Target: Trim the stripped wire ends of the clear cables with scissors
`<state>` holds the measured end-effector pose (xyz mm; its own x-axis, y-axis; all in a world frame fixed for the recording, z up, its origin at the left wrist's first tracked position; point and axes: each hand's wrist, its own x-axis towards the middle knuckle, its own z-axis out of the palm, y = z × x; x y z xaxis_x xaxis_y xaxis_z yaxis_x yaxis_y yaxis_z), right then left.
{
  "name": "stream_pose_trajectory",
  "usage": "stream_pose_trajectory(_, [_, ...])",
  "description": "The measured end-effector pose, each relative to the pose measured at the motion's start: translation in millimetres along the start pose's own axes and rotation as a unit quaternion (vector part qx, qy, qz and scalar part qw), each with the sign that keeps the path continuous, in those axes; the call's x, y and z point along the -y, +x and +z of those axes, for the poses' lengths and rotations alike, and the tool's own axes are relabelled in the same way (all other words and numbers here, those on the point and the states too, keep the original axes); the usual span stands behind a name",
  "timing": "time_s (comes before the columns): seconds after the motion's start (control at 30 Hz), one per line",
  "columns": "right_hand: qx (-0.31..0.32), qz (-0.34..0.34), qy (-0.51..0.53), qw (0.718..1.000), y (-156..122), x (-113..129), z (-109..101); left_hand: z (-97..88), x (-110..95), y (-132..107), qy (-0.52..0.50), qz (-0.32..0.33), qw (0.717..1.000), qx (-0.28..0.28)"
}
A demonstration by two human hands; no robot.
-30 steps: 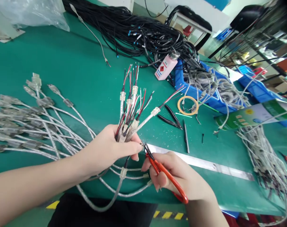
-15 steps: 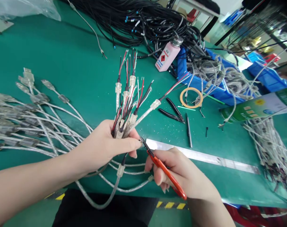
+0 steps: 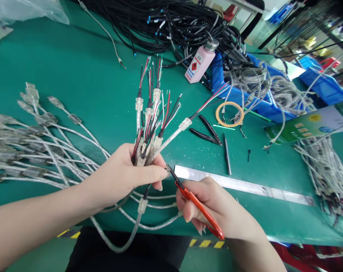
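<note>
My left hand [image 3: 126, 175] is closed around a bundle of clear-jacketed cables [image 3: 150, 124] whose stripped red, black and white wire ends fan upward. My right hand [image 3: 216, 209] grips small red-handled scissors [image 3: 198, 207]. Their black tip touches the cable end pinched at my left thumb and forefinger. Loops of the same cables [image 3: 143, 223] hang below my hands over the table edge.
Many clear cables with USB plugs [image 3: 32, 136] spread over the green table [image 3: 83, 79] at left. A metal ruler [image 3: 245, 185], black pliers [image 3: 206, 132], a tape ring [image 3: 229, 113], a pink bottle [image 3: 201, 62], blue bins [image 3: 262, 107] and black cable piles [image 3: 165, 26] lie beyond.
The view has shifted slightly downward. Both hands have kept their grip, with the scissors' tip staying at the pinched cable end.
</note>
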<state>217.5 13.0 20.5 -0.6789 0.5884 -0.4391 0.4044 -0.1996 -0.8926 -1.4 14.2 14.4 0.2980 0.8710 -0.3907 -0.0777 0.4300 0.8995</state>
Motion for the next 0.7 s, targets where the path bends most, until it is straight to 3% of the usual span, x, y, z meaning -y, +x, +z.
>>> stream_pose_trajectory(0.47, [0.030,-0.003,-0.014,0.999,2.4,-6.9,-5.3,-0.5,-1.1,2.1,-0.008,-0.003,1.000,0.009])
stream_pose_trajectory(0.7, [0.047,0.011,0.027,0.998,0.3,-9.5,-9.9,5.8,-3.3,3.2,-0.029,-0.017,0.999,-0.007])
